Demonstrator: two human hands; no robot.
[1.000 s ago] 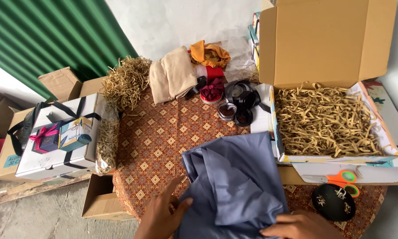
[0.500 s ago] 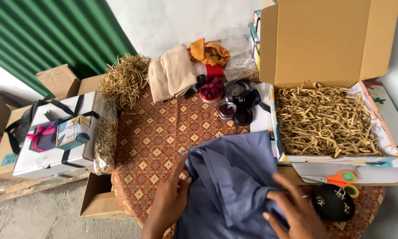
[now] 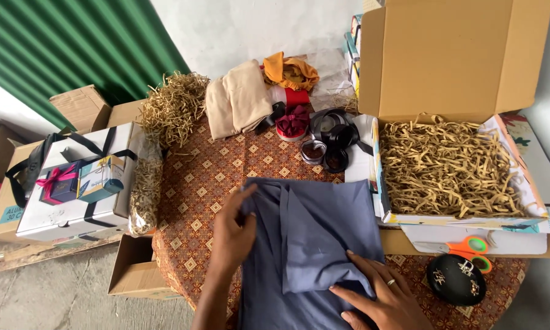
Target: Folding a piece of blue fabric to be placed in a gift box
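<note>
Both hands are flat on the blue-grey cloth point(image 3: 311, 244) now, lower middle of the frame. Half a second back your left hand point(image 3: 235, 235) was lifting the left edge and your right hand point(image 3: 379, 296) was hovering with fingers spread above it; now that flap is laid over and the cloth looks like a neater rectangle, so the fold seems basically done on that side.

Your left hand is open, fingers together, pressing the cloth's upper left corner against the patterned counter point(image 3: 195, 201). Right hand is open too, fingers spread, palm down on the lower right fold, ring visible. Neither is pinching anything.

Just right of the cloth sits the open cardboard box point(image 3: 452, 61) with paper shred point(image 3: 446, 165). Orange-handled scissors point(image 3: 467, 250) lie lower right, ribbon spools point(image 3: 327, 143) just above the cloth.
</note>
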